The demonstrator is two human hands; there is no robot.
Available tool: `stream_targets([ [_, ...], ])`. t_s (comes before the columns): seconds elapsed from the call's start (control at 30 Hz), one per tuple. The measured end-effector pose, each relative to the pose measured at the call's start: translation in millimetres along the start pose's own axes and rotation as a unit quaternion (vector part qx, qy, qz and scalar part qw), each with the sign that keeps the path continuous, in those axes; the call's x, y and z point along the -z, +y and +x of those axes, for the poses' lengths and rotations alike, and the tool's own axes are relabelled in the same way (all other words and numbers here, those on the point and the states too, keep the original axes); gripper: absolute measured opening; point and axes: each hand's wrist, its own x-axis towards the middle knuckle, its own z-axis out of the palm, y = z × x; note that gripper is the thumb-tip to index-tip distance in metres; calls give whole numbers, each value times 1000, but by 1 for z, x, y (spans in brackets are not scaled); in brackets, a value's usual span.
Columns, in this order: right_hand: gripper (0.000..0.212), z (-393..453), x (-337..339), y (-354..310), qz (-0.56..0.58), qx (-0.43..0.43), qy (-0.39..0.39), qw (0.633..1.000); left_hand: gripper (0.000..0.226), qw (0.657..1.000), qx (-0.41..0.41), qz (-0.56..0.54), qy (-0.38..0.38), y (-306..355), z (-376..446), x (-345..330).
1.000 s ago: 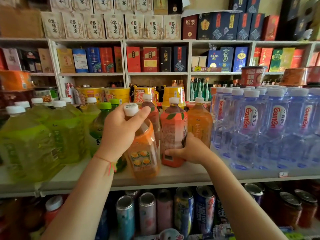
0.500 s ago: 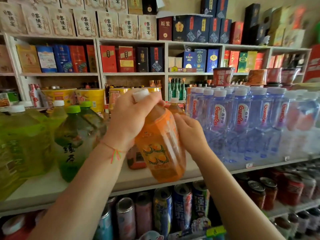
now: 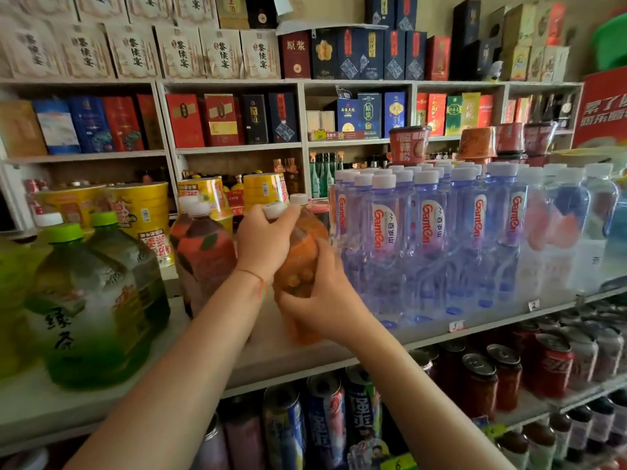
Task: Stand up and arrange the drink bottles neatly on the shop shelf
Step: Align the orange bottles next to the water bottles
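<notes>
While I look down from the head camera, my left hand (image 3: 263, 240) grips the neck of the orange bottle (image 3: 300, 266), and my right hand (image 3: 319, 300) wraps around its lower body. It sits on the shelf (image 3: 169, 361), between the peach bottle (image 3: 203, 262) and the water bottles (image 3: 431, 239). I think I am setting 1 bottle in place. Next it needs pushing back straight, in line.

I see a small shop. The shelf (image 3: 339, 354) carries rows of water bottles (image 3: 427, 239) with price tags (image 3: 456, 326) on its edge, cans (image 3: 481, 385) stand below, and boxed liquor (image 3: 217, 120) fills the wall shelves behind.
</notes>
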Motion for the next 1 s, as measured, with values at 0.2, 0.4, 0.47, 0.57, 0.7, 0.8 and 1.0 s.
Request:
stream_targets([
  [0.2,120,1,-8,2,-49,14,128,990,35,996,3,-47,-75,-22,-22,-14],
  [0.4,116,3,-3,1,-22,2,91,996,56,948,212,-228,-66,-49,-12,-12],
  [0.47,112,6,2,3,-2,-3,82,997,59,926,270,-244,-106,-48,-16,-14],
  [0.57,97,10,1,4,-13,3,114,993,67,916,286,-228,-163,-45,-24,-18],
  [0.7,70,3,-18,0,-69,69,206,974,49,936,247,-208,-141,-35,-39,-17],
  [0.8,56,2,-32,-1,-100,207,274,934,18,997,-22,-71,12,-39,-50,6],
  [1.0,61,3,-56,-36,-15,169,72,983,61,873,-256,328,256,-38,-33,77],
])
